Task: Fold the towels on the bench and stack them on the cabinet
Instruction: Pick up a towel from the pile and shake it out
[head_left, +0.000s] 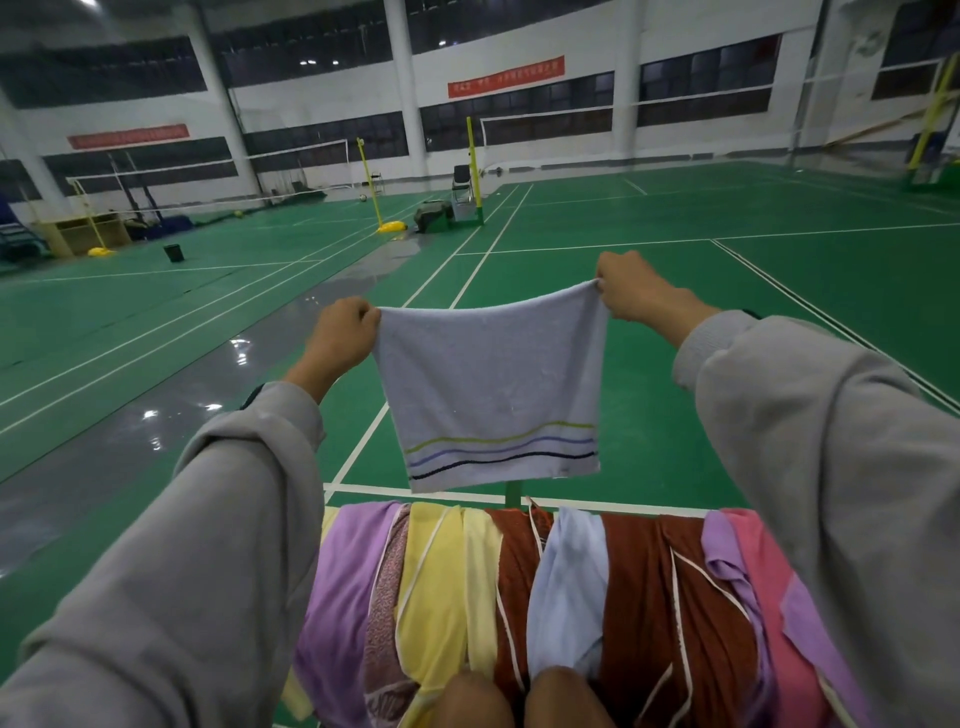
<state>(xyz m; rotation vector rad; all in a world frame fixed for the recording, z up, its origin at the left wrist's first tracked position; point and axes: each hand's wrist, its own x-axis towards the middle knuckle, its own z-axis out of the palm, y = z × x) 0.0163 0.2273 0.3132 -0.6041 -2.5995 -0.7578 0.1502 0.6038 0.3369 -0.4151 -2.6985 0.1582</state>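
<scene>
Terry towel (488, 384), square, striped hem.

Loose grey sleeves (218, 545), bare knees (475, 701)

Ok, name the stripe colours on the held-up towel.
Green, blue and dark navy, low on the towel; head view.

Striped towel (488, 395): terry cloth, matt, fine nubby pile; stripe band woven flatter. Towel heap (519, 597): soft matt cloth, some pieces edged with smooth pale piping, one patterned piece coarser. Sleeves (234, 519): grey knit jersey, matt, slightly fuzzy. Green court floor (675, 208): smooth, low sheen. Grey floor strip (171, 415): glossy, mirrors ceiling lights. Far cabinet (83, 234): pale wood look.
</scene>
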